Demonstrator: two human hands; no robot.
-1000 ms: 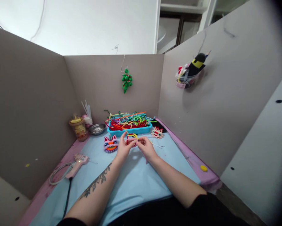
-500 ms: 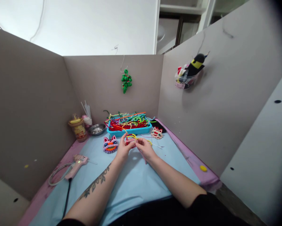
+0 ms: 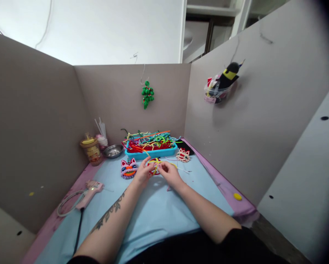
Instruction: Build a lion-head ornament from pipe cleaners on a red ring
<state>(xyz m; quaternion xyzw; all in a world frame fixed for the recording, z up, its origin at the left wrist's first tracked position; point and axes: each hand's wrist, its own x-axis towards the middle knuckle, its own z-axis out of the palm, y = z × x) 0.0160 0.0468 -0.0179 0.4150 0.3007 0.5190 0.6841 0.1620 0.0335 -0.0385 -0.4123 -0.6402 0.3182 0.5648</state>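
Between my hands is a small round piece of red, yellow and white pipe cleaners (image 3: 155, 161), held above the blue cloth (image 3: 159, 209). My left hand (image 3: 144, 173) pinches its left side, with the index finger raised. From the right, my right hand (image 3: 168, 172) closes its thumb and fingertips on the same piece; they hide part of it. A purple pipe-cleaner lion face (image 3: 129, 169) lies just left of my left hand. Beyond my right hand rests a cream and red pipe-cleaner face (image 3: 183, 155). Loose pipe cleaners (image 3: 183, 170) lie under and beside my right hand.
A blue tray (image 3: 167, 152) heaped with coloured pipe cleaners stands at the back. At left are a pink glue gun (image 3: 89, 194) with its cord, a metal bowl (image 3: 113, 151) and a lidded cup (image 3: 92, 150). A yellow cap (image 3: 237, 197) lies at right. Partition walls enclose the table.
The round pipe-cleaner piece has turned to show more of its face. My left hand has shifted slightly down and left; the right fingers have curled more.
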